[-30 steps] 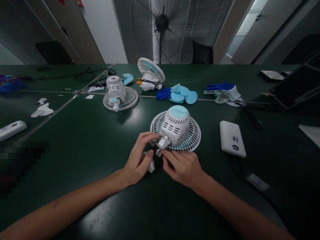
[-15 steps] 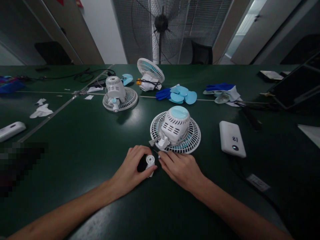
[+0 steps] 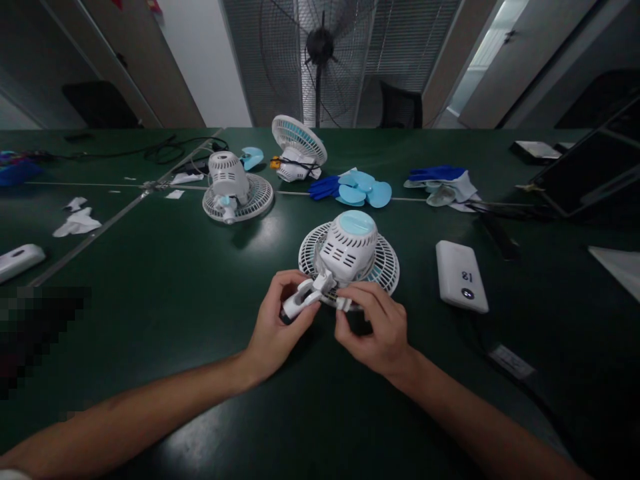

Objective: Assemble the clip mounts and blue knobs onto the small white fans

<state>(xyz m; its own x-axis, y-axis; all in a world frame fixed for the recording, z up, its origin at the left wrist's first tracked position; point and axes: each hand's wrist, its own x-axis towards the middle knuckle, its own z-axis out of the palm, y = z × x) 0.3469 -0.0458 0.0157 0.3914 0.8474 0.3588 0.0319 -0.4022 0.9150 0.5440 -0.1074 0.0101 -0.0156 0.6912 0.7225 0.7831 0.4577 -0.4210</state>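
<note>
A white fan (image 3: pixel 350 243) lies grille-down on the table, its motor housing with a light-blue cap pointing up. My left hand (image 3: pixel 283 320) is closed round a white plastic bracket (image 3: pixel 295 303) with a forked end. That end meets the white neck (image 3: pixel 325 281) of the fan at the grille's near edge; whether they are joined I cannot tell. Between the thumb and fingers of my right hand (image 3: pixel 375 327) is a small white plastic piece (image 3: pixel 343 304), just right of the neck. The fingers partly hide it.
Behind stand two more fans (image 3: pixel 230 177) (image 3: pixel 297 150). Light-blue fan blades (image 3: pixel 365 190) lie beside blue gloves (image 3: pixel 324 188). A white power bank (image 3: pixel 461 277) with a cable is on the right, another white device (image 3: pixel 21 262) on the left. Crumpled white scraps (image 3: pixel 77 222) lie left.
My left hand has lifted the bracket from the table and brought it up against the fan's neck. My right hand has risen beside it, now showing a small white piece in its fingers.
</note>
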